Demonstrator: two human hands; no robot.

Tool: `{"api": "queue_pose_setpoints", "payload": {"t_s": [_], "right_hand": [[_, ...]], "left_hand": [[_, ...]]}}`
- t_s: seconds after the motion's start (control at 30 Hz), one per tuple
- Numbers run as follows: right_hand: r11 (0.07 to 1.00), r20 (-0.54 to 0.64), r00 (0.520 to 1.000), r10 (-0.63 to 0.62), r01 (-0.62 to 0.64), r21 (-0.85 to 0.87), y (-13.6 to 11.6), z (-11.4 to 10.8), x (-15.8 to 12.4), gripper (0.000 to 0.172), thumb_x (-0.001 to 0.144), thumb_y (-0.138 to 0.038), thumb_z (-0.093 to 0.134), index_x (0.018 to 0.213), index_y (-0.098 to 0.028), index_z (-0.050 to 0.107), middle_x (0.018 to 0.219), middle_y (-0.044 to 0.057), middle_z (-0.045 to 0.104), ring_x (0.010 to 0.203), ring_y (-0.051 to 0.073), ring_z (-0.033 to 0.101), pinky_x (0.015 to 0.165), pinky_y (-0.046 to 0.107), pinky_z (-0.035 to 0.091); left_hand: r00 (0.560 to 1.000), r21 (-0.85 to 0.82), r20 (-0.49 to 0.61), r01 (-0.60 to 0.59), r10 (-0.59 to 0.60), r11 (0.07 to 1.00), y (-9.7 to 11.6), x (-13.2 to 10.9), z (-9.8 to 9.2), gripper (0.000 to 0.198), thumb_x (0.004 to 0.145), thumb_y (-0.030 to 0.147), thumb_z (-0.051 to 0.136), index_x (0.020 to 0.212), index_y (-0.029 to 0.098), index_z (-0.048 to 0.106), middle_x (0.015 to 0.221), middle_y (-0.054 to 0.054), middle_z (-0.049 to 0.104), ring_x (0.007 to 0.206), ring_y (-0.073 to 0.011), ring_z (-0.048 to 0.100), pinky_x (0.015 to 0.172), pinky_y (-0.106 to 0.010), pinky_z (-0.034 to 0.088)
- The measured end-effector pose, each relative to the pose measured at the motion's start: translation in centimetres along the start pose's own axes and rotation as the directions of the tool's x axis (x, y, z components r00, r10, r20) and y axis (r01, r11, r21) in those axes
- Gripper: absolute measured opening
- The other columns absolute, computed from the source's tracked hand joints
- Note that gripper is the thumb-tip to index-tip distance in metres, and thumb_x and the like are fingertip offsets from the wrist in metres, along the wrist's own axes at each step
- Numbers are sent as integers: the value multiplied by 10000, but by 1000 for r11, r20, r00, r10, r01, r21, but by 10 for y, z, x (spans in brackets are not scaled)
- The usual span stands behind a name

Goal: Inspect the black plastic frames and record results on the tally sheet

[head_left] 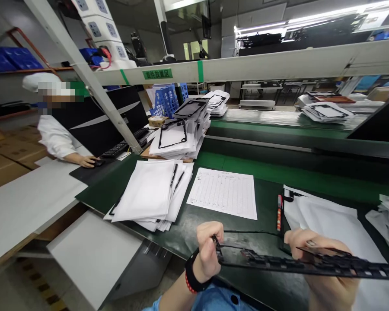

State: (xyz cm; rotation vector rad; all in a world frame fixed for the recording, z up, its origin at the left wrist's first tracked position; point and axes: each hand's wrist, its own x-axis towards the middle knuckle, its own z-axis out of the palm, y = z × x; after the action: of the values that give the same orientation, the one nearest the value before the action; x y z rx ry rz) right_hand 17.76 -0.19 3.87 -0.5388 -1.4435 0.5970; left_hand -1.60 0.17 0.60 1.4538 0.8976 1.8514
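Observation:
A thin black plastic frame (272, 262) is held up in front of me, seen nearly edge-on, with notches and clips along its near side. My left hand (210, 250) is closed around its left end. Farther right, my right hand (324, 263) grips the frame; part of the hand is hidden behind it. Below and beyond the frame lies the dark green mat (194, 233). A stack of white foam sleeves (324, 216) lies by my right hand, with a black frame edge showing. Beside that stack is a red marker (279, 211).
A printed form (223, 192) lies mid-table. Left of it is a pile of white sleeves (145, 190); behind stand more stacked frames and sleeves (178, 138). A co-worker's hand (88, 161) rests on a mouse at left. A white rail (262, 65) crosses above the bench.

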Motion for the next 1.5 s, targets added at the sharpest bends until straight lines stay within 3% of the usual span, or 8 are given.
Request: {"api": "queue_pose_setpoints", "payload": {"t_s": [0.17, 0.5, 0.73, 0.83, 0.93, 1.03, 1.17, 1.5], "right_hand": [[1000, 15, 1000, 13, -13, 28, -3, -1, -3, 79, 946, -356, 786, 982, -285, 785, 557, -25, 629, 420, 138, 529, 457, 291, 541], [1000, 78, 997, -8, 6, 23, -8, 7, -23, 163, 1041, -327, 675, 1121, -247, 792, 703, 30, 706, 585, 154, 657, 552, 268, 585], [1000, 120, 993, 10, -12, 18, -17, 13, -27, 201, 1071, -338, 618, 1144, -263, 789, 713, 40, 731, 591, 161, 680, 573, 264, 572], [980, 143, 981, 132, -152, 132, -23, 20, -30, 229, 1093, -393, 579, 1126, -278, 774, 683, 13, 739, 550, 125, 671, 609, 230, 569], [891, 197, 934, 300, -348, 292, -26, 23, -27, 246, 1081, -463, 596, 1096, -277, 757, 676, 9, 757, 567, 122, 694, 636, 217, 586], [790, 118, 883, 454, -460, 406, -23, 18, -15, 241, 992, -477, 742, 968, -237, 750, 607, 4, 726, 483, 97, 629, 563, 174, 556], [734, -98, 794, 600, -498, 463, -6, 3, -2, 423, 737, -516, 966, 835, -198, 704, 469, -67, 581, 382, 50, 472, 454, 115, 471], [483, -90, 616, 783, -510, 712, 1, -1, -30, 443, 614, -340, 1034, 819, -217, 661, 561, -135, 532, 440, 28, 522, 483, 94, 554]], "left_hand": [[1000, -104, -18, 9, -11, 995, -2, 5, 1, 717, 905, 757, 490, 497, 231, 224, 414, 48, 163, 365, -102, 171, 403, -310, 111], [952, -298, -127, 231, -278, 926, -9, 6, 4, 734, 725, 746, 662, 438, 239, 215, 429, 73, 129, 424, -85, 119, 421, -265, 167], [892, -389, -40, 401, -450, 829, -17, 7, 0, 810, 592, 801, 725, 445, 225, 176, 451, 85, 89, 440, -66, 116, 430, -223, 197], [805, -401, 110, 572, -582, 716, -21, 6, 2, 790, 593, 810, 768, 443, 235, 247, 448, 111, 85, 422, -47, 87, 408, -198, 143], [647, -363, 296, 757, -703, 544, -23, 5, 4, 622, 663, 679, 849, 515, 211, 467, 436, 136, 155, 384, -32, 77, 363, -178, 112], [522, -353, 388, 845, -759, 401, -18, 7, 0, 373, 755, 444, 859, 686, 142, 651, 449, 111, 307, 360, -49, 242, 351, -168, 238], [434, -388, 376, 876, -819, 286, -1, 13, -17, 158, 761, 129, 817, 902, 75, 771, 645, -10, 637, 544, -92, 598, 507, -168, 501], [226, -529, 248, 846, -942, 64, 62, -11, -38, 339, 1055, 7, 372, 1125, -3, 703, 627, -27, 691, 424, -79, 655, 377, -94, 484]]}}
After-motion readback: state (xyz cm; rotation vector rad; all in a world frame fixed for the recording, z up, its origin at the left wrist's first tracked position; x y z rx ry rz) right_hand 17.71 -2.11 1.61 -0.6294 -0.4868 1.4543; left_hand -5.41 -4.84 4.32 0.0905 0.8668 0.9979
